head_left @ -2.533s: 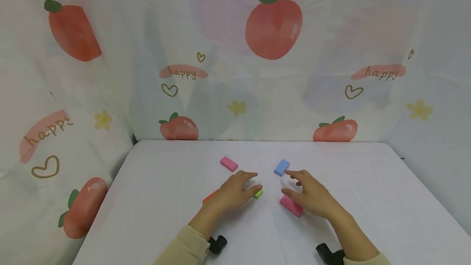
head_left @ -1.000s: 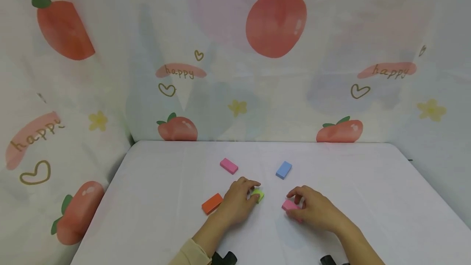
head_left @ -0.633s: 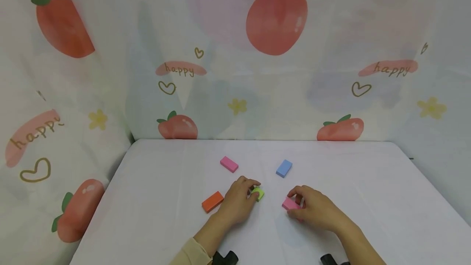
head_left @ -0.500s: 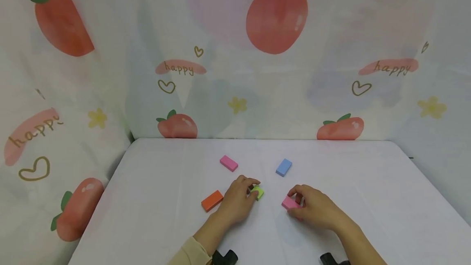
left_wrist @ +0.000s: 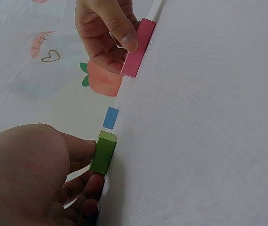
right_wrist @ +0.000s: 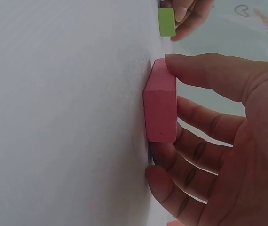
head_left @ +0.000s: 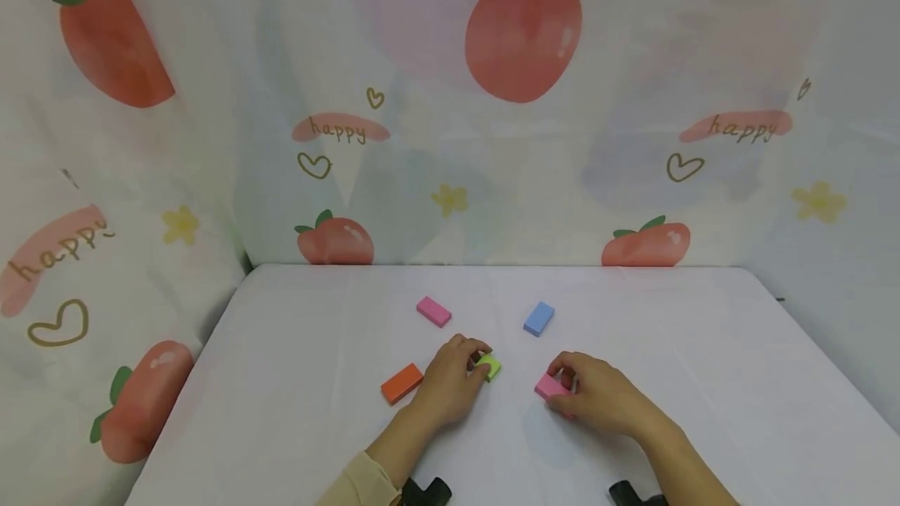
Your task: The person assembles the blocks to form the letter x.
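My left hand (head_left: 450, 381) pinches a small green block (head_left: 491, 368) between thumb and fingers near the middle of the table. The left wrist view shows that green block (left_wrist: 103, 153) standing at the tabletop, with the thumb and fingers at its sides. To the right, my right hand (head_left: 608, 397) holds a pink block (head_left: 550, 387), which is partly covered by the thumb. In the right wrist view, the thumb presses one end of this pink block (right_wrist: 161, 115) and the curled fingers lie along its side. Both held blocks are at table level.
An orange block (head_left: 401, 383) lies just left of my left hand. Farther back are a second pink block (head_left: 433, 311) and a blue block (head_left: 538, 318). The white-covered table (head_left: 316, 326) ends at a printed cloth backdrop (head_left: 422, 61).
Both hands were hovering with spread fingers at first. They came down, the left onto the green block and the right onto the near pink block; over the last second they stay nearly still.
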Available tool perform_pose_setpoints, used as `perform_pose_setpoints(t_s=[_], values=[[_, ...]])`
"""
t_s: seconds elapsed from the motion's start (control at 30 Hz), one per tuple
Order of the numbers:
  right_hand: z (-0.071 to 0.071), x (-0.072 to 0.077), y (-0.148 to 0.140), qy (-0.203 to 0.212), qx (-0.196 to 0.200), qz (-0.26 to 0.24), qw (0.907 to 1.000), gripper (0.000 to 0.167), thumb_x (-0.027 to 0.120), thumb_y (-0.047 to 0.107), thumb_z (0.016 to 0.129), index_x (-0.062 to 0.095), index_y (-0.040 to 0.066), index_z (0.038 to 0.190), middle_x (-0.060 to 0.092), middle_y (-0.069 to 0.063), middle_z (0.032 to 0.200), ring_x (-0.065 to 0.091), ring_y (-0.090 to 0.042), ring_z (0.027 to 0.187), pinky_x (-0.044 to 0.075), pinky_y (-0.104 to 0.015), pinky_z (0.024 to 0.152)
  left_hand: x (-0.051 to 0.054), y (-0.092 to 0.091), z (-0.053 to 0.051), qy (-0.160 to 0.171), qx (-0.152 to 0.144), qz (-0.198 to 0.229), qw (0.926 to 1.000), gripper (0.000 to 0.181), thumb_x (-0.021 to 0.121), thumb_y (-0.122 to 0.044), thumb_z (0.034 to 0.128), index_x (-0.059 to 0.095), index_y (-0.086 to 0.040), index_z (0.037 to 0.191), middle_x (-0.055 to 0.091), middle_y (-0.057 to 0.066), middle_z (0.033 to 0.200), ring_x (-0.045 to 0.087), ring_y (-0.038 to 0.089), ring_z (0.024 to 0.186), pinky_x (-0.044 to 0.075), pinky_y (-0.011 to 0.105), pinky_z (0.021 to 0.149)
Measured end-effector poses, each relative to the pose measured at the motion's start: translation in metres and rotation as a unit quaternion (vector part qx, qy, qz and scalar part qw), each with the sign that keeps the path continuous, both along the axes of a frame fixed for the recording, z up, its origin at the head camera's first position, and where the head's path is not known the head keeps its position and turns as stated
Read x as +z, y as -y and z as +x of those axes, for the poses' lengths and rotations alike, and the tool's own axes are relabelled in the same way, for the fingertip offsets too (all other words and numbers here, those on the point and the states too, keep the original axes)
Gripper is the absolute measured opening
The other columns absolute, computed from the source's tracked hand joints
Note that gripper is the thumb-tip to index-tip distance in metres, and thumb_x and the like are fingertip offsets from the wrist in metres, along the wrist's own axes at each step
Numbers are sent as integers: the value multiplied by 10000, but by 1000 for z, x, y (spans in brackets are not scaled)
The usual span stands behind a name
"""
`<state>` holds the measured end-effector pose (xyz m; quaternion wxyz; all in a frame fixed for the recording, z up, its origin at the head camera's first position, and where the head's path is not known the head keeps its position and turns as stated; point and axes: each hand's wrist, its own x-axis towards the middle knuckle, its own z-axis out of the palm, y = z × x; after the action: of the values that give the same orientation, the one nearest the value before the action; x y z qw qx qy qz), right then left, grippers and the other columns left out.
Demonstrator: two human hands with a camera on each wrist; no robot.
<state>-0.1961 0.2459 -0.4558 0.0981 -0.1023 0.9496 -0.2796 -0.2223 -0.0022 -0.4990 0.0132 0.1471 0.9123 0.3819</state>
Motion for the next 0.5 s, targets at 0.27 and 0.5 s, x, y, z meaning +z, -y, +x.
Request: perform_pose_setpoints(t_s=[0.27,0.5], values=[[1,2,0,-67,101,-148,9998,318,863,259,812,677,184,1059,577,64,836,504,-58,693,408,-245,632,0,0,0,-50,22,139,9999,208,666,-209,1015,691,-175,1219,584,-60,1020,502,64,897,436,226,749],[2,2,1,18,14,-132,9999,322,868,255,810,675,181,1057,577,54,836,510,-82,702,408,-248,631,-1,0,0,21,39,139,9999,208,669,-216,1014,692,-179,1217,576,-69,1015,500,66,896,440,223,748]])
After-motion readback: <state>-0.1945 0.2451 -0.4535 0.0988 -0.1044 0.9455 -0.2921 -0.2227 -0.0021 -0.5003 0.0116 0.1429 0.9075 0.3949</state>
